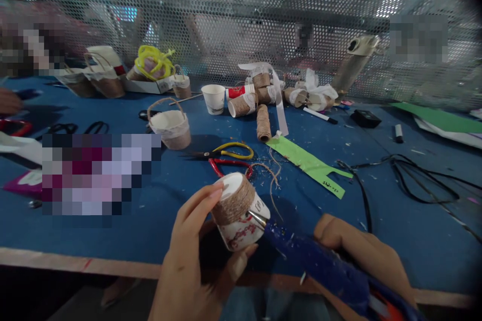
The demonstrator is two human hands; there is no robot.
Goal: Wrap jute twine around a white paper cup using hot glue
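My left hand [192, 256] grips a white paper cup [241, 213] held bottom up, its upper part wound with brown twine. A loose end of that twine [273, 173] trails up onto the blue table [158, 195]. My right hand [363, 251] is wrapped round a blue glue gun [320, 266]. The gun's metal nozzle [258, 218] touches the cup just below the twine band.
Yellow-handled scissors [229, 150] and red-handled scissors [229, 165] lie just beyond the cup. A green paper strip [307, 163], a twine spool [263, 123], a twine-wrapped cup basket [171, 128], several cups and a black cable [410, 175] are spread about. Another person's hand [9, 101] shows far left. Perforated mesh stands behind.
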